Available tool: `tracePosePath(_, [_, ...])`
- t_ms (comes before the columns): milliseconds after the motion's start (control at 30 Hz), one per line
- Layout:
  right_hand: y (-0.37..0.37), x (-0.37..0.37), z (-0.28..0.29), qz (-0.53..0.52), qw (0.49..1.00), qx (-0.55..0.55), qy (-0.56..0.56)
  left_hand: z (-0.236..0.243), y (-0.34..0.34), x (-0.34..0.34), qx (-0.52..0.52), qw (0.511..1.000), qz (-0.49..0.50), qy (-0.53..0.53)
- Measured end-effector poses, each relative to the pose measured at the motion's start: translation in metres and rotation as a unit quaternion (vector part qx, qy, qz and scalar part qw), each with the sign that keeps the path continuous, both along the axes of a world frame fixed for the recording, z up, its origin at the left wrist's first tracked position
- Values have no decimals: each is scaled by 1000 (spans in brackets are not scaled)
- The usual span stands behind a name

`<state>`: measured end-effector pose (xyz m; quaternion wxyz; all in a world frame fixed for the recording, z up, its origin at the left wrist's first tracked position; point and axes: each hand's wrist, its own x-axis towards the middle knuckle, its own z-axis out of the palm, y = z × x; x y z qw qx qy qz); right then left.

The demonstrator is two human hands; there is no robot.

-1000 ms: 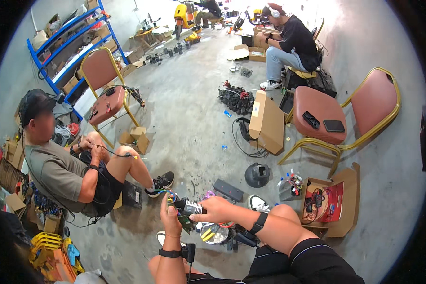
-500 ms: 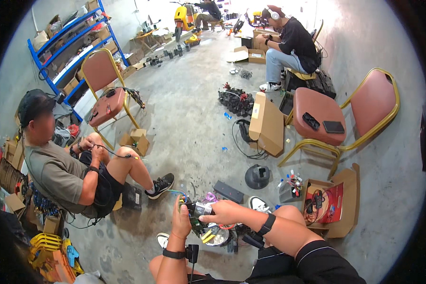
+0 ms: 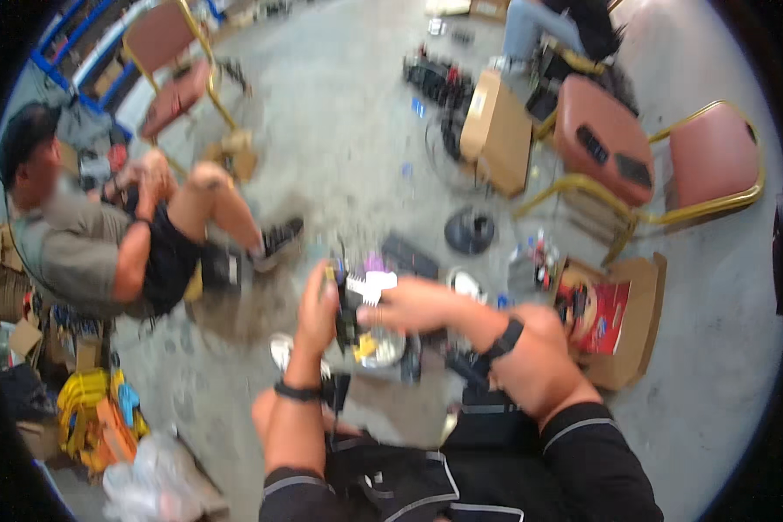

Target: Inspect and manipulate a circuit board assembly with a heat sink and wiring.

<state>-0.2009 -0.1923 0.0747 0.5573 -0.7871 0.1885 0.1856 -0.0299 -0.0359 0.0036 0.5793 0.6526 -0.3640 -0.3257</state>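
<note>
My left hand (image 3: 315, 309) grips the left side of a small electronic assembly (image 3: 348, 313), which has a dark green board, coloured wires and a pale finned metal block (image 3: 371, 284). My right hand (image 3: 407, 304) holds the right side of it, fingers bent at the block. Below my hands on the floor is a round container (image 3: 383, 351) with yellow items in it, beside dark parts (image 3: 411, 358). The picture is blurred, so finer detail at my fingertips cannot be made out.
A seated person (image 3: 78, 252) is at my left, another (image 3: 557, 26) at the back. Padded chairs (image 3: 605, 148), an open box with a red insert (image 3: 635, 331), a cardboard box (image 3: 496, 130), a black cone-shaped piece (image 3: 470, 230) and piled yellow parts (image 3: 96, 409) are around me.
The view has tilted downward, so the room appears higher in the picture and more of my lap shows. My hands still hold the assembly together.
</note>
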Motion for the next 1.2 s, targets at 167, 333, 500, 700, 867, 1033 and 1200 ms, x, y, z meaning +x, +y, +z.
tracePosePath(167, [-7,3,-5,3,998,2,-71,24,-2,-4,-25,999,0,48])
tracePosePath(333, [-9,5,-2,-5,998,25,-59,41,-12,-8,2,999,21,38])
tracePosePath(500, [-16,1,-11,-44,985,100,-136,38,-16,-5,-37,992,66,105])
tracePosePath(700, [-24,-4,-26,-61,945,224,-231,35,-17,-2,-84,980,128,126])
tracePosePath(867, [-27,-5,-26,-54,925,293,-238,39,-17,1,-97,980,129,118])
tracePosePath(1033, [-30,-3,-23,-41,927,283,-242,44,-17,2,-100,981,114,120])
tracePosePath(1200, [-37,-12,-9,-184,907,276,-262,50,-12,3,-131,974,91,163])
